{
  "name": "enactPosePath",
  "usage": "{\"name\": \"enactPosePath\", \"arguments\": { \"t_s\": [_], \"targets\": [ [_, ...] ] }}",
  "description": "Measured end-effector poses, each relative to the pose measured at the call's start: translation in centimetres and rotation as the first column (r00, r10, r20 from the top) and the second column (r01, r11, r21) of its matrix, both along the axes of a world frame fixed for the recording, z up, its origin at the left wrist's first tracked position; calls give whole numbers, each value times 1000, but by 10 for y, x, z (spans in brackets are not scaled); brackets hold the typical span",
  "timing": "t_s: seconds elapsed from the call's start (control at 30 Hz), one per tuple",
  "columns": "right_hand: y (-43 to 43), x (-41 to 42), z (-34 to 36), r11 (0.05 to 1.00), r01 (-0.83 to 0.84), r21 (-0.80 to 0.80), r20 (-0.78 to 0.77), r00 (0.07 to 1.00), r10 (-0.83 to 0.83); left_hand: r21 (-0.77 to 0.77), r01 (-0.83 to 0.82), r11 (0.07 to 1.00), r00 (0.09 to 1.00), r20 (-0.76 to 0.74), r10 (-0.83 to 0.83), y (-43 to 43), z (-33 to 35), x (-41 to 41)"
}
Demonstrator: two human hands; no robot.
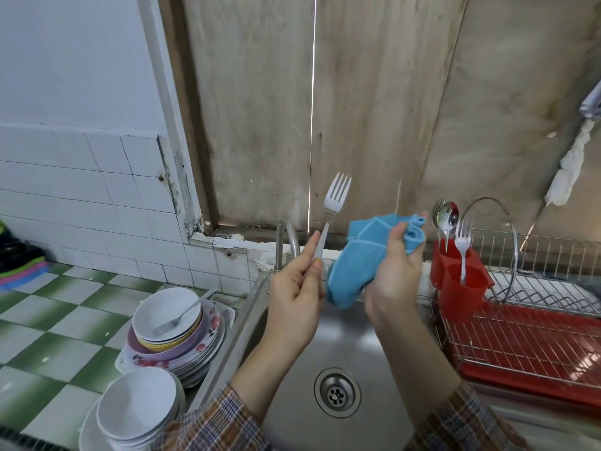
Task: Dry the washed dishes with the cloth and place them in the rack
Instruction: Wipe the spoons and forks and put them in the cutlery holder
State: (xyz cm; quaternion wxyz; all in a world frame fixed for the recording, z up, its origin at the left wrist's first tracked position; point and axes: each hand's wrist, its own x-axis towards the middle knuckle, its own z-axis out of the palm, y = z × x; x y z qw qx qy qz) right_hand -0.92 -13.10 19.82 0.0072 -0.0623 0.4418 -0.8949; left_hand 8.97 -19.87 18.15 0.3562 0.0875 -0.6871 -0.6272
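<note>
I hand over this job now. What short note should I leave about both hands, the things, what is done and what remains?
Left hand holds a fork by its handle, tines up, over the sink. Right hand grips the blue cloth beside it.
Done: a spoon and two forks stand in the red holder at the rack's left end.
Left: dry this fork and put it in the holder; then the second fork on the bowl stack, the plates under it and the white bowls.
</note>
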Motion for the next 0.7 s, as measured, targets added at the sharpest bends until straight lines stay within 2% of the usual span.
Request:
{"name": "enactPosePath", "arguments": {
  "t_s": [0.1, 0.2, 0.33, 0.47, 0.7],
  "targets": [
    [2, 0, 7, 991, -126, -53, 11, 992, 126, -1, 119, 993, 993, -13, -119, 5, 7, 1],
    [-3, 10, 10, 973, -221, 71, -89, 970, 227, -25, 182, 983, 983, 9, -182, 13, 5, -2],
    [0, 5, 13, 978, -121, 172, -157, 976, 148, 56, 276, 960, 960, 37, -278, 11, 1, -1],
    [14, -10, 21, 960, -127, 248, -225, 957, 184, 155, 368, 917, 927, 13, -374, 0, 3, 7],
    [29, -16, 29, 922, -8, 386, -381, 909, 168, 53, 432, 900, 889, 146, -435, -33, 18, 20]
  ]
}}
